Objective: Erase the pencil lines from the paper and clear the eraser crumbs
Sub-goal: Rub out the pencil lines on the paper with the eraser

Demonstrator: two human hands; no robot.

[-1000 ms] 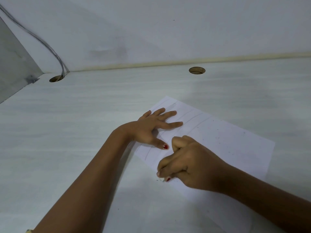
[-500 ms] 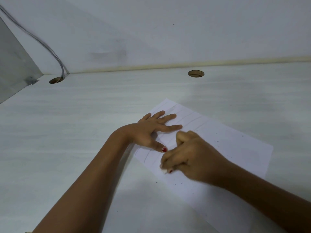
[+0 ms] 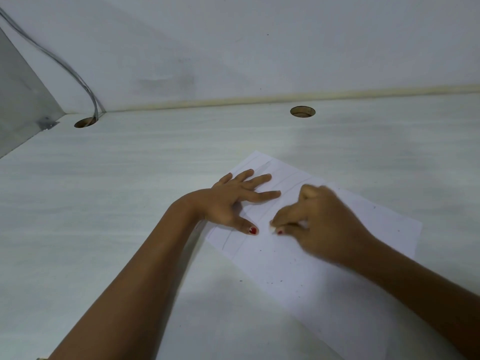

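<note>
White paper [image 3: 306,268] lies at an angle on the table [image 3: 130,193], right of centre in the frame, with its far corner pointing toward the wall and its near part running off the lower right. The only marks on it are faint pencil lines [image 3: 292,179], several near the far corner and a few short ones at its left edge; no letters or words can be made out. Small dark eraser crumbs [image 3: 275,282] are scattered over the near half of the sheet.

A small white eraser [image 3: 272,229] touches the paper near the middle of the frame. The right hand [image 3: 322,222] has its fingers curled, pinching the eraser at the fingertips. Just left of it, the left hand [image 3: 230,201] lies flat on the far left part of the sheet, fingers straight and spread, thumb pointing at the eraser. Both thumbnails are painted red.

The table has a pale, whitish wood-grain surface. Two round holes are cut into it near the back: one hole [image 3: 302,111] above the paper, the other hole [image 3: 84,122] in the upper left corner. A grey cable [image 3: 78,76] runs down the plain white wall [image 3: 259,48] into the left one. A cream strip [image 3: 285,97] seals the joint between wall and table. A grey side panel [image 3: 20,100] closes the upper left.
</note>
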